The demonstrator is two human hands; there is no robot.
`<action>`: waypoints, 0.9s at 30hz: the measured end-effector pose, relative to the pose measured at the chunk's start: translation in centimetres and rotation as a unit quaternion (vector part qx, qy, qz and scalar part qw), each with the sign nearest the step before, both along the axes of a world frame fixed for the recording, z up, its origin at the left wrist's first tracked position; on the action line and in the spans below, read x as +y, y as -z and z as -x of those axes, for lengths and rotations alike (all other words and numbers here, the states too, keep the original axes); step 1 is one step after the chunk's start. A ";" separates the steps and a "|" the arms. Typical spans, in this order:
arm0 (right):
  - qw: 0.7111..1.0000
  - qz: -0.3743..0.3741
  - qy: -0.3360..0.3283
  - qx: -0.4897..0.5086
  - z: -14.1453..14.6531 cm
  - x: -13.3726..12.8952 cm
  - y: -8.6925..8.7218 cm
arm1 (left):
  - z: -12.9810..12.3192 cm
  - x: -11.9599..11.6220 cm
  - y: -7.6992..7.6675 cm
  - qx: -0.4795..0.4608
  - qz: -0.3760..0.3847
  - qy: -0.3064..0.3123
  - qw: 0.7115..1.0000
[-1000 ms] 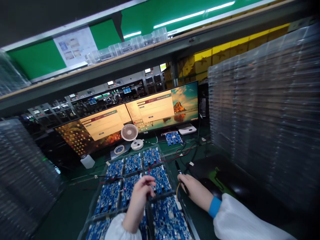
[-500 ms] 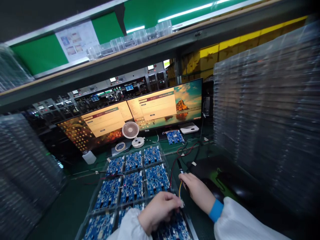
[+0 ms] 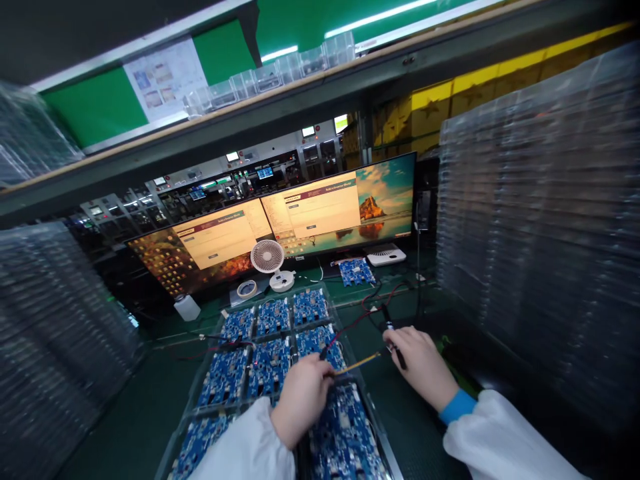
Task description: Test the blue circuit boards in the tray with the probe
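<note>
A clear tray (image 3: 377,427) holds several blue circuit boards (image 3: 273,367) in compartments. Over its right-hand columns, my left hand (image 3: 306,393) is closed on a thin cable (image 3: 363,363), whose yellow end sticks out to the right; a red and black wire runs up from the same fingers. My right hand (image 3: 417,360), with a blue band at the wrist, is right of the tray and grips a dark pen-like tool (image 3: 387,319) that slants between thumb and fingers. The fingertips of the left hand are partly hidden behind its back.
Two monitors (image 3: 320,207) stand behind the tray, with a small white fan (image 3: 267,257), a tape roll (image 3: 247,289) and a separate blue board (image 3: 356,271) before them. Tall stacks of clear trays (image 3: 540,233) rise at both sides. A shelf (image 3: 300,90) crosses above.
My left hand has moved up and left, lifting the cable from the lower right board. My right hand has shifted right with the tool, away from the cable. The view has shifted slightly.
</note>
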State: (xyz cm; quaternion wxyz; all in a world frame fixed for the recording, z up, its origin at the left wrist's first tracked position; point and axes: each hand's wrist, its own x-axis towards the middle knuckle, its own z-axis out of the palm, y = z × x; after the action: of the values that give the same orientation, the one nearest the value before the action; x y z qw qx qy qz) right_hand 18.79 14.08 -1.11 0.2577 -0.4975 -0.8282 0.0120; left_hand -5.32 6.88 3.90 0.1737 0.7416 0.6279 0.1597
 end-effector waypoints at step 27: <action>0.991 0.035 0.098 -0.088 -1.1 0.8 0.5 | 2.1 7.1 5.0 -0.114 -0.041 -0.073 0.990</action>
State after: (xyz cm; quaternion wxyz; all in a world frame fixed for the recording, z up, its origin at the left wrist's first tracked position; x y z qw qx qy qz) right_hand 19.92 14.89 -1.63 0.1664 -0.5842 -0.7939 -0.0277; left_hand -7.39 13.98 -1.13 0.2012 0.6775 0.6493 0.2809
